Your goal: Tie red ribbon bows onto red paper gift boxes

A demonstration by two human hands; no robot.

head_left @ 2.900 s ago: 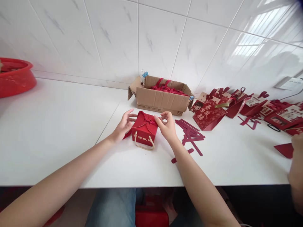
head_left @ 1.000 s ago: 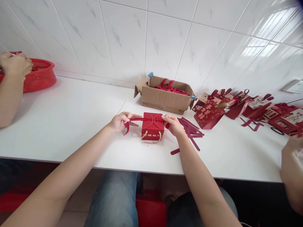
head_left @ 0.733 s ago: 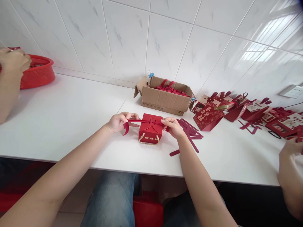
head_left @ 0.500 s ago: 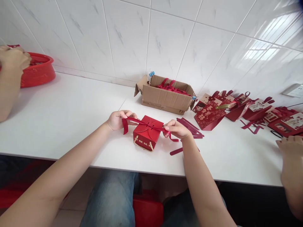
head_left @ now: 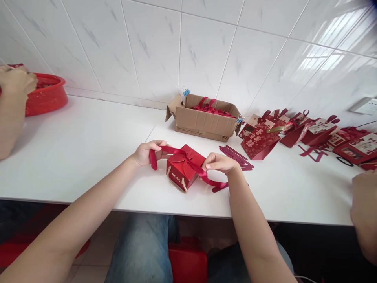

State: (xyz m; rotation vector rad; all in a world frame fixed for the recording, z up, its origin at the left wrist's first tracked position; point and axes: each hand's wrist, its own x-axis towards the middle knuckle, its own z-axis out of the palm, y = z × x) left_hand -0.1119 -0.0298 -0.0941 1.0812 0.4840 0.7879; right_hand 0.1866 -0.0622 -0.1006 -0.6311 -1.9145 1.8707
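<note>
On the white table sits a small red gift box with petal-like top flaps, pale lettering and a twisted cream cord along its front. A red satin ribbon is knotted across its top. My left hand pinches the ribbon's left end between thumb and finger, and a short tail hangs below it. My right hand is closed at the box's right side, its fingertips partly hidden against it. From the knot, the ribbon's right end droops loosely past that hand onto the table.
Behind the box stands a cardboard carton of red ribbons. Dark red strips lie to the right, near several decorated red gift bags. A co-worker's hand is over a red basin; another person's hand is far right.
The ribbon's right end has slackened and left my right fingers, which have moved against the box. The box has turned slightly. My left hand still pinches its end.
</note>
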